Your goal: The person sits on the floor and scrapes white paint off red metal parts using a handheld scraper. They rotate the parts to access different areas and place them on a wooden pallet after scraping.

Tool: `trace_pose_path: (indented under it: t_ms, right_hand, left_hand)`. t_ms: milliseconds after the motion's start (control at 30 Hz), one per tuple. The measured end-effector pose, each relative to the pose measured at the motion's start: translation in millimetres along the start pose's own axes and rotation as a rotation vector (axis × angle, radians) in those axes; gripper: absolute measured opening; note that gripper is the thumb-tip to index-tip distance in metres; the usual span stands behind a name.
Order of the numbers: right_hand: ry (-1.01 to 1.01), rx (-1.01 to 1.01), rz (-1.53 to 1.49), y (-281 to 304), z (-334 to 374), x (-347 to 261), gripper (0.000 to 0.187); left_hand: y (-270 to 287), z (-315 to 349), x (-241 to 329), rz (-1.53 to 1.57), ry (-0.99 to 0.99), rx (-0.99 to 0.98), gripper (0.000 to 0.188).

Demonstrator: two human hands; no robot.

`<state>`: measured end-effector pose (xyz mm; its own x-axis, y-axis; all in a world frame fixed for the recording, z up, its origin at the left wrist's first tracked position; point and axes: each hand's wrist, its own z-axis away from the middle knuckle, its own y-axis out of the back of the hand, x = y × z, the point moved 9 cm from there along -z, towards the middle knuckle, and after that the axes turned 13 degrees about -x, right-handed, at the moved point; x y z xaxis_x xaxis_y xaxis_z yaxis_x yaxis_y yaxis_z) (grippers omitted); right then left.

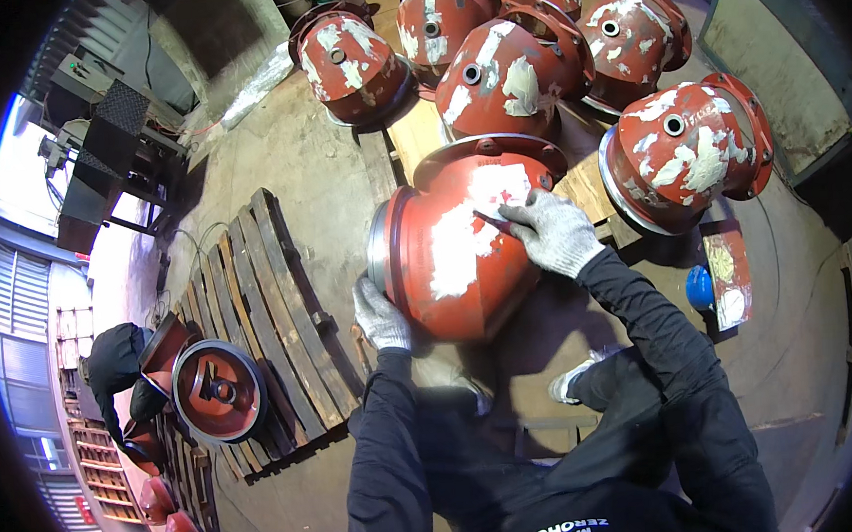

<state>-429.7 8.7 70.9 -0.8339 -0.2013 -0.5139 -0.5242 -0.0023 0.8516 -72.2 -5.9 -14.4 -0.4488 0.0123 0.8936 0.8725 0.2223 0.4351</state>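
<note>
In front of me stands a large red-painted flanged metal casting [416,257] with white filler patches [455,254] on its curved side and a bare metal rim at its left end. My left hand [381,317], in a grey-white glove, grips the lower edge of that left flange. The gloved right hand [553,234] presses against the upper filler patch [501,185] on the right, its fingers drawn together. Whatever lies between those fingertips, if anything, is too small to make out.
Several similar red castings [507,81] with white patches crowd the far side. A wooden pallet [263,315] lies on the left, beside a round flanged part [219,391] and a person in dark clothes [115,363]. At right are a blue round object [700,288] and a smeared board [729,272].
</note>
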Motion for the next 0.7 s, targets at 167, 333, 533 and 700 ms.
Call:
trace_pose_path:
  t_ms: [167, 333, 533, 700]
  right_hand:
    - [0.013, -0.03, 0.058, -7, -9, -4, 0.031]
    - [0.225, -0.075, 0.134, -19, 29, -40, 0.036]
    - [0.244, -0.031, 0.167, -13, 42, -49, 0.037]
    - [0.381, -0.193, 0.196, -29, 49, -68, 0.043]
  left_hand:
    - [2, 0, 1, -0.009, 0.05, 0.029, 0.046]
    - [0, -1, -1, 0.014, 0.01, 0.005, 0.049]
    - [-3, -4, -18, 0.101, 0.029, -0.013, 0.055]
    - [0, 2, -20, 0.18, 0.101, 0.043, 0.062]
